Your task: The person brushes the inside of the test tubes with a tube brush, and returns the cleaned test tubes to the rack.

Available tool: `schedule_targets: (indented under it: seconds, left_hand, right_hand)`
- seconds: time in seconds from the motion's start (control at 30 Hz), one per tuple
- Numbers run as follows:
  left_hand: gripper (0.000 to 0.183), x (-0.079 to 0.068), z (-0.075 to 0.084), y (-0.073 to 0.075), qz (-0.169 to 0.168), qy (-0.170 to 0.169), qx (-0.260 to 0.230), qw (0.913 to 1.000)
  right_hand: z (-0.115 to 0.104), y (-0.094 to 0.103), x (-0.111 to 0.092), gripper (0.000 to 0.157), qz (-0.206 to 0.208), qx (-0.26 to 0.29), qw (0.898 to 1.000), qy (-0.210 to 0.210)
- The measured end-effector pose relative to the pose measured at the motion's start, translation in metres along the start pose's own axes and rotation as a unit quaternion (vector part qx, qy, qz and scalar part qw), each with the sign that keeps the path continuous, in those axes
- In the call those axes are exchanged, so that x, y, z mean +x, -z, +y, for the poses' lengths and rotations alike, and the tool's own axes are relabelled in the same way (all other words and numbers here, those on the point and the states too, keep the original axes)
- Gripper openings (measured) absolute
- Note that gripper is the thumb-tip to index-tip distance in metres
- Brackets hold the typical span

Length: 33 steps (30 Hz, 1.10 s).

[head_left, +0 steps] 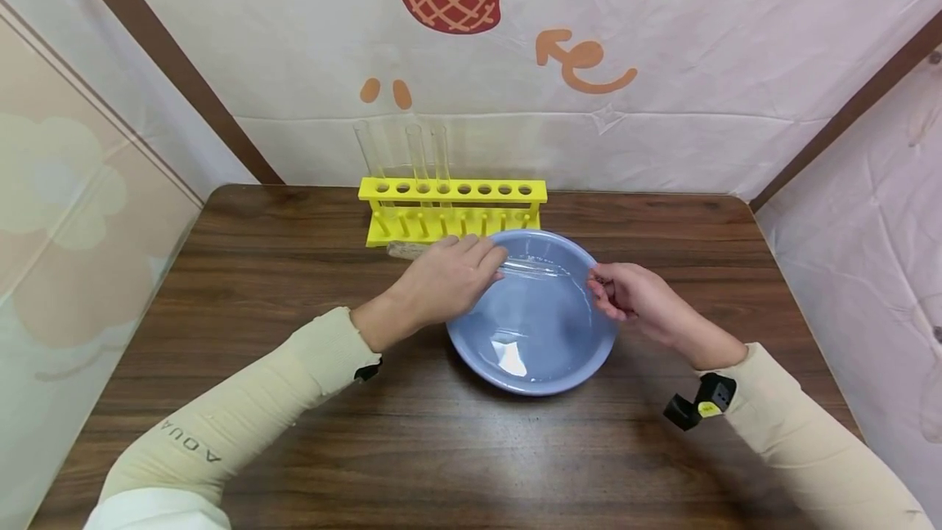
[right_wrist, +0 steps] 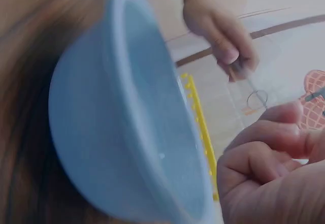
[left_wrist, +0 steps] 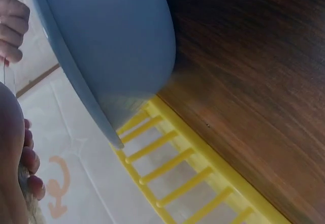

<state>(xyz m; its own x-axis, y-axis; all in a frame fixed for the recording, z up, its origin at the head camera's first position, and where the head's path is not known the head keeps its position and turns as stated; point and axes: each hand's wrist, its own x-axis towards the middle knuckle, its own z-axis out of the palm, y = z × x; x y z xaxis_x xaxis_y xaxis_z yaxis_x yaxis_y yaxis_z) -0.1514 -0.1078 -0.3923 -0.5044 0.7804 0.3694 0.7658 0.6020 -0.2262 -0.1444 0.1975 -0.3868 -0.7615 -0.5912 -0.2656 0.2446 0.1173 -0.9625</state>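
Note:
My left hand [head_left: 452,276] grips a test tube brush [head_left: 405,250]; its pale bristles stick out on the rack side. Beyond my left thumb, in the right wrist view, a thin wire and a round loop [right_wrist: 257,100] show. My right hand [head_left: 636,297] is at the right rim of a blue basin [head_left: 530,387], fingers curled. Whether those fingers pinch anything is unclear. Over or inside the basin, narrow clear streaks [head_left: 533,268] look like a glass tube or wire; the frames do not settle which. The left wrist view shows the basin [left_wrist: 122,36] from its outer side.
Behind the basin stands a yellow test tube rack [head_left: 452,190] with a row of holes and pegs. It holds 3 upright glass tubes [head_left: 415,150], all toward its left. A printed cloth wall [head_left: 294,64] rises behind the dark wooden table [head_left: 243,268].

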Motion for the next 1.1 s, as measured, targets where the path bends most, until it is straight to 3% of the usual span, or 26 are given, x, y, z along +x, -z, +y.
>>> schedule_targets:
  seconds: [0.1,0.2,0.33,0.6,0.83,1.1]
  left_hand:
    - [0.029,0.000,-0.001,0.000,0.017,-0.013,0.007,0.9997]
    - [0.028,-0.001,-0.001,0.001,0.023,-0.028,0.013,0.9993]
    - [0.029,0.000,0.000,0.001,0.016,-0.049,0.026,0.9984]
    - [0.031,-0.002,-0.003,0.001,0.015,-0.050,0.035,0.9981]
    - [0.029,-0.003,-0.005,-0.001,0.023,-0.053,0.023,0.9980]
    - [0.029,-0.002,-0.005,0.002,0.027,-0.044,0.005,0.9987]
  right_hand:
    - [0.001,0.003,-0.001,0.035,-0.066,0.078,0.994,-0.036]
    - [0.003,0.004,0.001,0.034,-0.090,0.115,0.988,-0.058]
    - [0.005,0.002,0.005,0.030,-0.043,0.128,0.989,-0.065]
    - [0.006,-0.008,0.007,0.025,0.039,0.075,0.996,-0.017]
    - [0.010,-0.007,0.004,0.024,0.044,0.054,0.997,0.014]
    - [0.014,-0.007,0.000,0.018,0.057,0.024,0.993,0.099]
